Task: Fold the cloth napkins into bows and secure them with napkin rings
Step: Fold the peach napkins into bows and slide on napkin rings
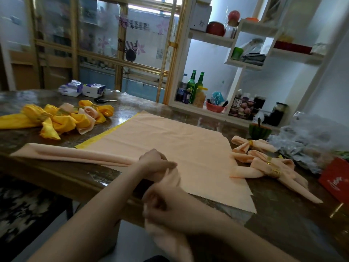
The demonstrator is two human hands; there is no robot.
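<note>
Closest to me, my right hand [160,207] curls tight round the end of the folded peach napkin [75,155], which hangs below my fist over the table [283,214] edge. Just beyond, my left hand [156,163] grips the same band, whose long fold runs off to the left of that hold. Under both grips lies a flat peach cloth [170,140]. Right of my hands sit finished peach bows [255,167] in gold rings [274,172]; far left, yellow bows [56,121].

Dim room, daylight from window [151,8] behind; wide-angle bending at edges; right hand [170,210] perhaps motion-blurred
</note>
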